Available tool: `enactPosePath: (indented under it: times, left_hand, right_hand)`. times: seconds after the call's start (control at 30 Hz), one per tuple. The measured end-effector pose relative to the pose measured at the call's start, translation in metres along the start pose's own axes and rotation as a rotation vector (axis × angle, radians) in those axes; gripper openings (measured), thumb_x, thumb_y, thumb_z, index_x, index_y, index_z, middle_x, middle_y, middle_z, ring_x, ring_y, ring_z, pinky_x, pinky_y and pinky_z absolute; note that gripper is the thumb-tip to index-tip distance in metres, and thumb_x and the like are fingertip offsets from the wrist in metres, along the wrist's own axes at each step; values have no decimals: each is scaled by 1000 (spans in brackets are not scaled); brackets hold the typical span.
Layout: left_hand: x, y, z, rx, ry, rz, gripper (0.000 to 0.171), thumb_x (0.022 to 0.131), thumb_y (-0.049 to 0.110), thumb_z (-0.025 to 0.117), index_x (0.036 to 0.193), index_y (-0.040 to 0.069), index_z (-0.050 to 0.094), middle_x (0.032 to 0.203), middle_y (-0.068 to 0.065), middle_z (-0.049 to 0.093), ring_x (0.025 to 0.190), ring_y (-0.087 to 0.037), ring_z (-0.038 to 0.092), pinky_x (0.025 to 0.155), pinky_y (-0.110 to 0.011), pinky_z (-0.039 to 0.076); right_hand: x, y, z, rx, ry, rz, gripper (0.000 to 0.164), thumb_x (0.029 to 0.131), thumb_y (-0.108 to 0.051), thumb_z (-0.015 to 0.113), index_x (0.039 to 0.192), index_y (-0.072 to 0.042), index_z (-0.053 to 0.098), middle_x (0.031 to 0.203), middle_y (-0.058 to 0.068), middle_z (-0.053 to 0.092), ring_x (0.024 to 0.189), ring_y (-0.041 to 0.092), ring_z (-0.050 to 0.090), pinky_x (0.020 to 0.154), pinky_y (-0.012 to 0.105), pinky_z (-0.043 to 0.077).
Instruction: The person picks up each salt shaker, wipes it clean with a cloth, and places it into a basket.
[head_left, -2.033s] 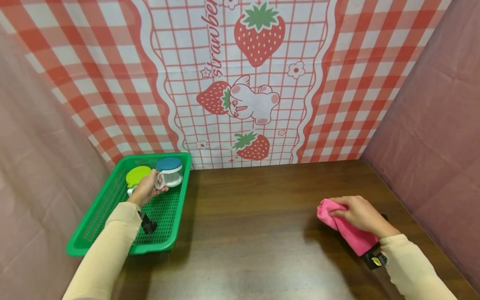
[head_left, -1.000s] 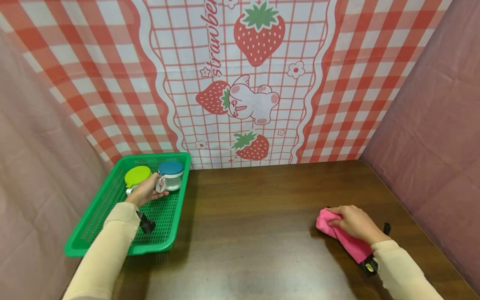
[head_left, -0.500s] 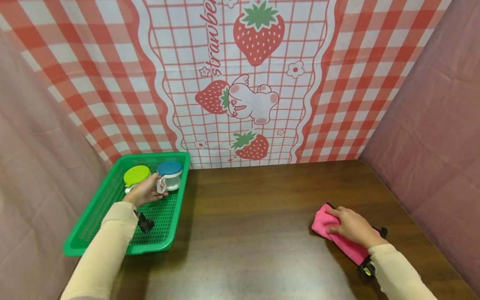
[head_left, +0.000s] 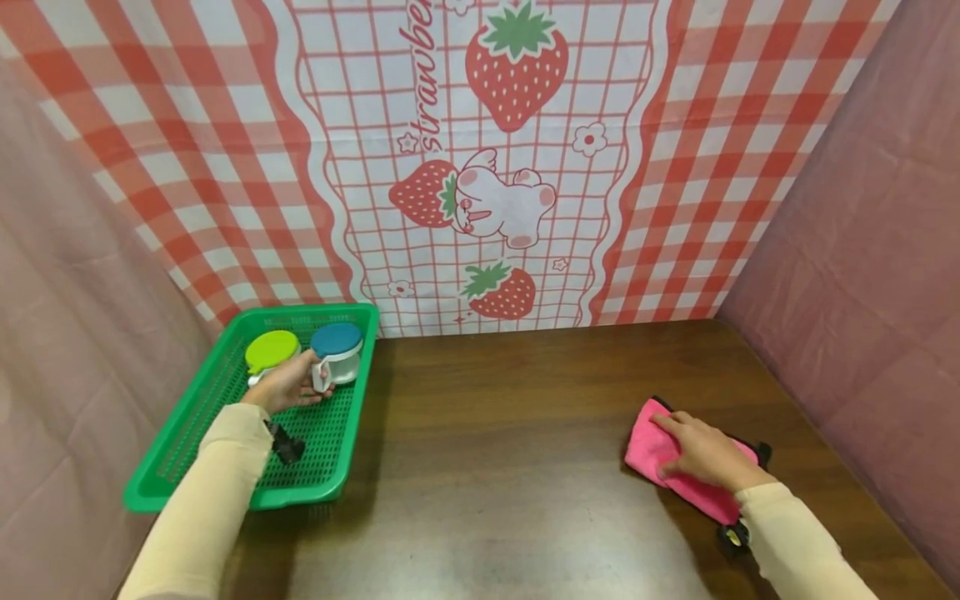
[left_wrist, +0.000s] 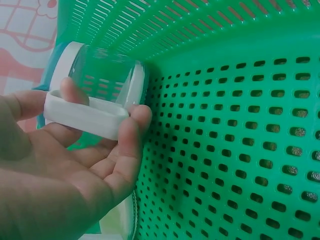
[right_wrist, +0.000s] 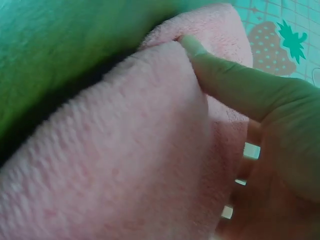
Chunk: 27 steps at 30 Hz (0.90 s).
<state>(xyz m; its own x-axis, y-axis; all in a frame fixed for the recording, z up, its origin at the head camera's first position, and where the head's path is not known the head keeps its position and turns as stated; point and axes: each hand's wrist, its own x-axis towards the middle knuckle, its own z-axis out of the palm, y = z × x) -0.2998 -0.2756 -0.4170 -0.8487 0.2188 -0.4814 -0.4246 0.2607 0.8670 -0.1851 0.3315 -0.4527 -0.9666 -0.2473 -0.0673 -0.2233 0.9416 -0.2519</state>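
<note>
My left hand [head_left: 288, 387] grips the white handle of a clear jar [left_wrist: 102, 70] with a blue lid [head_left: 336, 339]. The jar is inside the green basket [head_left: 352, 433], near its back right corner. In the left wrist view the fingers curl through and around the handle. My right hand [head_left: 705, 457] holds a pink cloth [head_left: 647, 437] low over the wooden table [head_left: 495, 467], at the right. Seen from the right wrist, the thumb presses a fold of the cloth, with the other fingers partly hidden behind it.
Beside the blue-lidded jar stands another container with a lime green lid [head_left: 272, 350], partly behind my left hand. A strawberry-print curtain [head_left: 480, 208] hangs along the table's back edge. Pink drapes [head_left: 832, 208] line both sides.
My right hand has moved slightly left and toward the front with the cloth, which now lies more spread out. My left hand keeps its hold on the jar, which sits slightly lower in view.
</note>
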Motion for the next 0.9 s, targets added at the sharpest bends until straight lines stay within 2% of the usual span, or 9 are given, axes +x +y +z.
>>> enactPosePath:
  times: [0.1, 0.2, 0.3, 0.4, 0.47, 0.6, 0.8, 0.9]
  left_hand:
    - [3, -2, -1, 2, -9, -14, 23, 89, 22, 27, 80, 10, 46, 84, -7, 63, 80, -19, 60, 78, -32, 46]
    - [4, -4, -2, 2, -8, -12, 25, 90, 22, 26, 83, 10, 47, 85, -7, 63, 82, -19, 61, 79, -32, 47]
    - [5, -6, -4, 16, -10, -7, 26, 92, 23, 25, 87, 10, 47, 85, -6, 63, 84, -19, 61, 81, -32, 47]
    - [4, -7, -5, 26, -1, -8, 26, 92, 24, 25, 90, 10, 48, 85, -5, 63, 86, -19, 62, 83, -33, 48]
    - [4, -8, -6, 35, -1, -8, 27, 93, 24, 25, 93, 9, 48, 86, -5, 63, 87, -19, 62, 84, -33, 48]
    - [4, -8, -6, 43, 6, -23, 27, 93, 23, 27, 95, 8, 49, 88, -6, 63, 89, -20, 62, 84, -34, 48]
    - [6, -9, -6, 50, 9, -43, 25, 92, 23, 29, 98, 7, 47, 91, -9, 62, 90, -20, 61, 86, -34, 47]
    - [7, -10, -6, 53, -1, -45, 27, 92, 23, 27, 101, 6, 45, 98, -12, 60, 93, -20, 60, 89, -36, 46]
  right_hand:
    - [-2, 0, -4, 40, 2, 5, 79, 63, -41, 75, 127, -4, 48, 117, 24, 52, 104, 41, 52, 82, 53, 43]
    - [-4, 1, -9, 59, 38, 6, 70, 69, -43, 71, 122, -2, 52, 109, 20, 56, 98, 36, 56, 79, 50, 45]
    - [-5, 1, -13, 42, 94, -8, 56, 73, -37, 69, 115, -2, 59, 101, 16, 60, 93, 34, 58, 77, 49, 45]
    - [-5, 2, -13, 10, 124, -9, 51, 71, -32, 72, 111, -3, 62, 99, 15, 62, 93, 34, 59, 77, 49, 46]
    - [-4, 2, -13, -8, 107, 1, 56, 67, -32, 74, 112, -3, 60, 102, 18, 61, 94, 36, 59, 77, 50, 46]
    - [-3, 3, -8, -20, 16, 43, 72, 61, -38, 77, 120, -4, 54, 112, 24, 56, 102, 41, 55, 76, 54, 44]
    - [-1, 4, -5, -4, -40, 75, 80, 60, -40, 78, 126, -3, 49, 119, 27, 51, 105, 45, 51, 78, 57, 42]
    - [-1, 4, -3, 3, -76, 102, 87, 60, -42, 77, 130, -4, 44, 124, 27, 47, 108, 46, 49, 79, 57, 42]
